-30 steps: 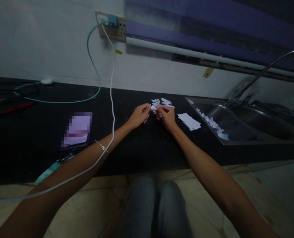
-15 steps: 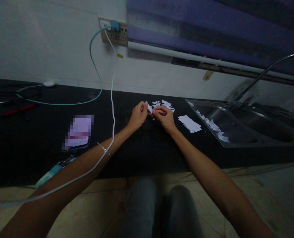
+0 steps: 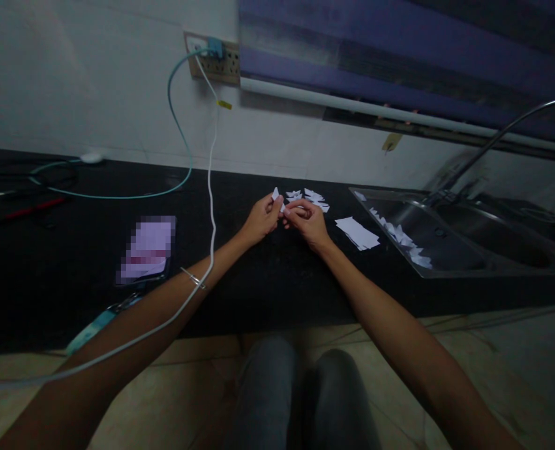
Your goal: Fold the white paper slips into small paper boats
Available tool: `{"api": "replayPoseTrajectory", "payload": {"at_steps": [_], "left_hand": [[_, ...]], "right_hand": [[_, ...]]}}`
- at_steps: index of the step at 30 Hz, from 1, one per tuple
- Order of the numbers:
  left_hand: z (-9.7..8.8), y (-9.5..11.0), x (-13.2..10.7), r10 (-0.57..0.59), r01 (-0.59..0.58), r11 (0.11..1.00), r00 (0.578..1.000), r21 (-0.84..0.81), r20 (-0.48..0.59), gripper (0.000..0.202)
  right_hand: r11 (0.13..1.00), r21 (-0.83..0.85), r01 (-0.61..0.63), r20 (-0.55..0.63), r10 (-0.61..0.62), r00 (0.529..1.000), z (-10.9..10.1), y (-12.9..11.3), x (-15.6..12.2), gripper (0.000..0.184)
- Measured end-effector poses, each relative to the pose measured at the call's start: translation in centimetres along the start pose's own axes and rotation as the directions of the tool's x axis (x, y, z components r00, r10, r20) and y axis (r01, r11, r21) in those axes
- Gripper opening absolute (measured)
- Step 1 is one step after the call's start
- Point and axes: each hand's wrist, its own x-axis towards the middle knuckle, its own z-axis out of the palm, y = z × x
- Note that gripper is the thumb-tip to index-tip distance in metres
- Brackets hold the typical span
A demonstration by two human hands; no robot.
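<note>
My left hand and my right hand meet over the black counter, both pinched on one small white folded paper piece held between the fingertips. Just behind the hands lies a cluster of small folded white paper pieces. To the right of my right hand a short stack of white paper slips lies flat on the counter.
A steel sink with white paper scraps in it and a curved tap is at the right. A phone lies left of my arm. A white cable and a teal cable hang from a wall socket.
Both hands have lifted slightly and drawn closer together, turning the small paper piece so its tip now points up above my left fingers.
</note>
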Motion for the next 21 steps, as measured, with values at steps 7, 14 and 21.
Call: {"api": "replayPoseTrajectory", "payload": {"at_steps": [7, 14, 21], "left_hand": [[-1.5, -0.5, -0.2, 0.061, -0.103, 0.968, 0.981, 0.229, 0.186, 0.033], [-2.7, -0.7, -0.7, 0.067, -0.200, 0.910, 0.936, 0.364, 0.345, 0.042], [-2.9, -1.1, -0.5, 0.118, -0.291, 0.816, 0.929, 0.499, 0.350, 0.041]], "right_hand": [[0.998, -0.055, -0.017, 0.019, 0.018, 1.000, -0.4, 0.2, 0.1, 0.038], [0.979, -0.186, 0.084, 0.084, -0.069, 0.994, -0.8, 0.7, 0.2, 0.032], [0.991, -0.134, 0.030, 0.104, -0.016, 0.994, -1.2, 1.0, 0.2, 0.033]]}}
